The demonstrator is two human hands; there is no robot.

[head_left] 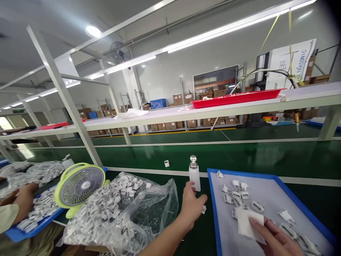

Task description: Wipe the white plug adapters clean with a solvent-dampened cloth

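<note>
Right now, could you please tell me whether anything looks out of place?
Yes, one small white piece sits alone on the green surface beyond the white strip, apart from the plastic bag and the blue-rimmed tray.

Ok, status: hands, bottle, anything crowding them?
Left hand open by the white bottle, contact unclear. Right hand pinching a white wipe over the blue-rimmed tray. Bag of white parts beside the left forearm.

Two pump bottles (194, 175) counted, centre and left; one desk fan (83, 186), lower left; one wipe (245, 224), lower right.
</note>
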